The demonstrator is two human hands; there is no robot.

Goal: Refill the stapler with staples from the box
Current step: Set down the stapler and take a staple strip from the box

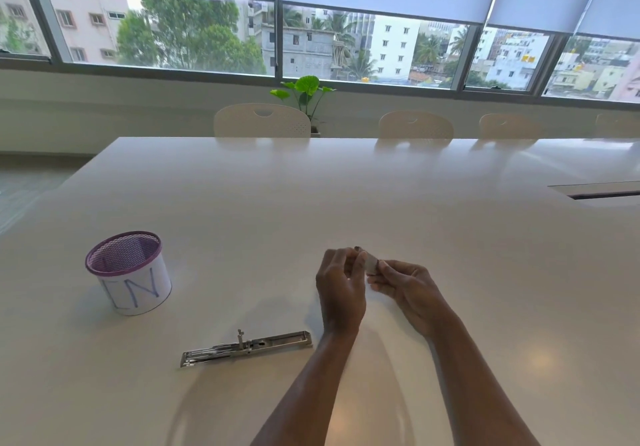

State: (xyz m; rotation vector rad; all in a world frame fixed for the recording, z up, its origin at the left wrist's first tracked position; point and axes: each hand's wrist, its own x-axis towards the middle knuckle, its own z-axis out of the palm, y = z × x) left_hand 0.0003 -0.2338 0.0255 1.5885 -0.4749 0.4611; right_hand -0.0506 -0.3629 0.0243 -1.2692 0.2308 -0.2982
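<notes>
White table (381, 203): 2 hands, left (341, 289) and right (405, 288), together pinching 1 small staple box (371, 263); 1 opened metal stapler (246, 348) lying nearby; 1 purple mesh cup (128, 272).

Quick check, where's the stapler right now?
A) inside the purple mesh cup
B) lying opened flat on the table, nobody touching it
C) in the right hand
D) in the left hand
B. The stapler lies opened out flat on the table, nearer the camera than the left hand and right hand, which are both pinching a small grey item above the table. The mesh cup stands apart, off to the left.
</notes>
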